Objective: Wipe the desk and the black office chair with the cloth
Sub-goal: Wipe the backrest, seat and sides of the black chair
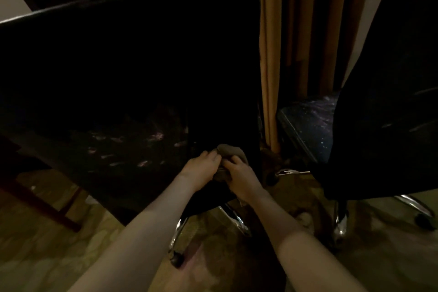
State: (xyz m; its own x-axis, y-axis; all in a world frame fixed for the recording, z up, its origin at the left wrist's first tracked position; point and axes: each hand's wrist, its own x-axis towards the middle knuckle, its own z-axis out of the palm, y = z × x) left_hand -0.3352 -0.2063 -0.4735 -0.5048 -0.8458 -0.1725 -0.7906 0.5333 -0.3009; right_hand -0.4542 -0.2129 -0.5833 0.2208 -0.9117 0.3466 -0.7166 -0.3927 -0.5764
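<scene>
Grey cloth (231, 155), bunched into a wad and pressed against the lower part of the black office chair (166, 54), close to the right edge of its back. Both hands meet on it. The left hand (201, 166) curls its fingers over the wad's left side, and the right hand (239, 174) grips it from the right and below. The two are almost touching.

From the hands, the back panel rises upward and away, its long axis upright. Most of its surface lies above and to the left of the cloth, so an upward stroke looks likely next. The left hand is nearer that broad area and the right is nearer the edge.

Below is the chrome base (234, 217). To the right are a tan curtain (296, 31) and a second dark chair (391, 78). The desk cannot be made out in the dimness.
</scene>
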